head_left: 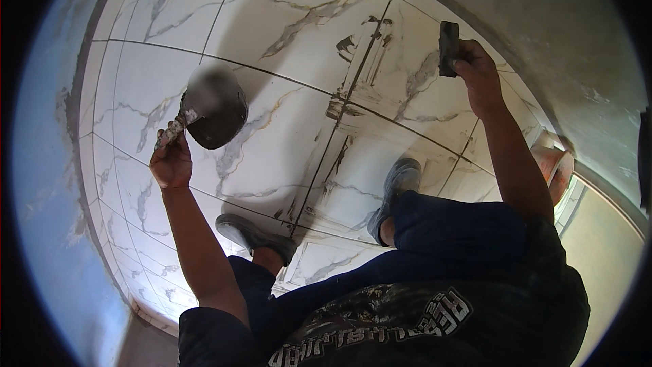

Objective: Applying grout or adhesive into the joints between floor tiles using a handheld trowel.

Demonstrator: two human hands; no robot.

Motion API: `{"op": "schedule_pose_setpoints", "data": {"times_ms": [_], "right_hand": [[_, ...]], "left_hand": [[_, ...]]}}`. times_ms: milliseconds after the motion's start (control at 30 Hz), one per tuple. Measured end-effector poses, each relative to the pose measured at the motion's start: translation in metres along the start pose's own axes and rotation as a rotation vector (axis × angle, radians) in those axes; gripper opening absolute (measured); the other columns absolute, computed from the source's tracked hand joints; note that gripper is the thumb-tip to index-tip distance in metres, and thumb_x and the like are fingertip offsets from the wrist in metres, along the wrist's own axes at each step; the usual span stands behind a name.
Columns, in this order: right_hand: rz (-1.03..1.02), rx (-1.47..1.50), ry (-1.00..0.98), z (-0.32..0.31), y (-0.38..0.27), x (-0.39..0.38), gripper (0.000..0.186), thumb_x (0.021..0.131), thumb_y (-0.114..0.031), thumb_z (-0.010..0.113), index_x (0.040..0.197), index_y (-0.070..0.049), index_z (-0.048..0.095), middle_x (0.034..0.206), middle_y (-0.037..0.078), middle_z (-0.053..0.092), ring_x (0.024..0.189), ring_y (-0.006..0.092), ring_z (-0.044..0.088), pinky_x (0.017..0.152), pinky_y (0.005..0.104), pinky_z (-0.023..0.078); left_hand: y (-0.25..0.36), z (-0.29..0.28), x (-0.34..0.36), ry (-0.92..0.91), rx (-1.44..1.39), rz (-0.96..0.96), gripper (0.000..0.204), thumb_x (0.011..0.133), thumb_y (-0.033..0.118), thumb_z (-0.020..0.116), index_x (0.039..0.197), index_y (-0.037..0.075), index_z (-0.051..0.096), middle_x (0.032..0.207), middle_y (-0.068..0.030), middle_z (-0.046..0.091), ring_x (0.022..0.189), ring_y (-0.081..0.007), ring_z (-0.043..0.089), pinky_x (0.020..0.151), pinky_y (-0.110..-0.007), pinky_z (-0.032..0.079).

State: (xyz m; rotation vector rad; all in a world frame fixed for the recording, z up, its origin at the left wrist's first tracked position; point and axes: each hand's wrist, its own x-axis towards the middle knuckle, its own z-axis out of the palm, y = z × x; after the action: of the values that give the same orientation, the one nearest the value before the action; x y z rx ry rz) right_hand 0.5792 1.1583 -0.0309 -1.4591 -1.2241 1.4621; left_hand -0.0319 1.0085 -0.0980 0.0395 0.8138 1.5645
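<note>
My left hand (171, 162) is closed round the spattered handle of a tool with a dark rounded face (219, 126), which looks like a trowel or scoop. Its upper part is blurred, so its exact kind is unclear. On the far right, my right hand (477, 75) grips a flat dark rectangular pad (447, 49) between thumb and fingers, held upright. Beneath both hands lie white marbled floor tiles (265, 115) with thin joints between them. Dark paste (348, 92) is smeared along the joints in the middle, mostly around a crossing of tile edges.
My shoes (258, 236) stand on the tiles near the smeared joints. A reddish bucket (558, 171) stands at the right by a doorway sill. A grey wall (543, 34) borders the far right, and a bluish wall (51, 163) runs along the left.
</note>
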Motion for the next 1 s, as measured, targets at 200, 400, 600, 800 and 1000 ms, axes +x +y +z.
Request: {"op": "schedule_pose_setpoints", "data": {"times_ms": [200, 400, 600, 800, 1000], "right_hand": [[0.030, 0.074, 0.085, -0.016, 0.019, -0.014, 0.035, 0.081, -0.004, 0.057, 0.115, 0.004, 0.054, 0.104, 0.008, 0.062, 0.094, 0.0132, 0.058, 0.089, 0.0304, 0.045], [0.048, 0.140, 0.245, -0.017, 0.053, -0.017, 0.036, 0.079, -0.006, 0.060, 0.114, 0.005, 0.056, 0.099, 0.008, 0.063, 0.089, 0.0142, 0.059, 0.084, 0.0278, 0.047], [0.063, -0.257, 0.223, 0.013, 0.061, 0.039, 0.034, 0.080, -0.009, 0.066, 0.111, 0.003, 0.061, 0.088, 0.007, 0.065, 0.079, 0.0140, 0.062, 0.078, 0.0292, 0.051], [-0.246, -0.466, 0.228, 0.045, 0.078, 0.097, 0.035, 0.075, -0.013, 0.068, 0.107, -0.001, 0.065, 0.095, 0.018, 0.065, 0.085, 0.0283, 0.066, 0.078, 0.0365, 0.053], [-0.319, -0.616, 0.207, 0.058, 0.093, 0.120, 0.035, 0.074, -0.015, 0.068, 0.106, -0.002, 0.064, 0.090, 0.018, 0.063, 0.085, 0.0326, 0.064, 0.081, 0.0406, 0.051]], "left_hand": [[-0.048, 0.086, 0.038, -0.171, -0.042, -0.113, 0.033, 0.077, -0.001, 0.054, 0.110, -0.003, 0.058, 0.120, -0.0217, 0.059, 0.118, -0.0374, 0.054, 0.101, -0.046, 0.049], [-0.150, 0.171, 0.111, -0.216, 0.000, -0.287, 0.030, 0.080, -0.002, 0.055, 0.110, -0.002, 0.056, 0.117, -0.0188, 0.060, 0.112, -0.0347, 0.058, 0.096, -0.041, 0.052], [-0.242, 0.235, 0.157, 0.017, 0.315, -0.262, 0.040, 0.081, -0.004, 0.051, 0.121, 0.000, 0.046, 0.111, -0.0186, 0.059, 0.100, -0.0332, 0.060, 0.089, -0.040, 0.054], [-0.282, 0.257, 0.170, 0.093, 0.480, -0.182, 0.039, 0.086, -0.004, 0.053, 0.123, -0.003, 0.041, 0.111, -0.0181, 0.058, 0.101, -0.0308, 0.061, 0.087, -0.037, 0.055], [-0.298, 0.265, 0.165, 0.126, 0.519, -0.172, 0.037, 0.085, -0.005, 0.053, 0.121, -0.003, 0.044, 0.108, -0.0177, 0.057, 0.094, -0.0301, 0.062, 0.083, -0.036, 0.056]]}}
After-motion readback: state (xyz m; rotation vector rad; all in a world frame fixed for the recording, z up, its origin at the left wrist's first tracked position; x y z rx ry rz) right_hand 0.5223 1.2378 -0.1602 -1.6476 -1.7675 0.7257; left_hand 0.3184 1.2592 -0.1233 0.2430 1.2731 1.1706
